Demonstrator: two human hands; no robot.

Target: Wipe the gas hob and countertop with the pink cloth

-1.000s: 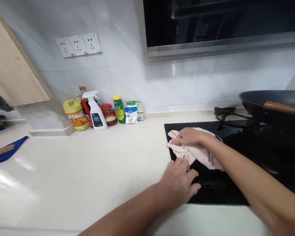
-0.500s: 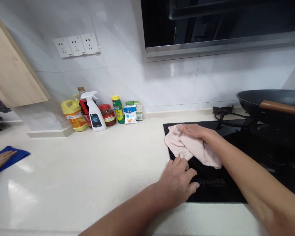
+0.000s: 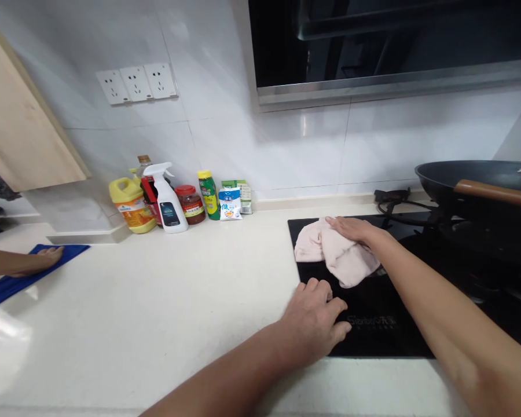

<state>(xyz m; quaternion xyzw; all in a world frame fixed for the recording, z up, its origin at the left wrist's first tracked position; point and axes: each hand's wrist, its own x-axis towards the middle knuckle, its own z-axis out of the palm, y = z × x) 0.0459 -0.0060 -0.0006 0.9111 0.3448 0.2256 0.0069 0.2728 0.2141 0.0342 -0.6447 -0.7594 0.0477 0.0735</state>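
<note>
A crumpled pale pink cloth [image 3: 345, 255] lies on the left part of the black glass cooktop [image 3: 399, 341]. My right hand [image 3: 349, 227] holds it from above, pressing its far edge against the glass with the fingers close together. Nearer to me, my left hand [image 3: 315, 318] rests across the cooktop's left edge, where glass meets counter. Its fingers are bent and apart, with nothing in them, and it is just short of the cloth.
A black wok [image 3: 443, 179] with a brown handle sits on a burner at right. Along the wall stand a white spray bottle [image 3: 167, 200], a yellow jug [image 3: 132, 205], a red-lidded jar [image 3: 191, 205] and packets. At far left another person's hand [image 3: 46, 259] presses a blue cloth [image 3: 8, 288].
My right hand has slid slightly right with the pink cloth, whose near edge has shifted away from my left hand. The other person's hand and blue cloth have moved right. My left hand has stayed put.
</note>
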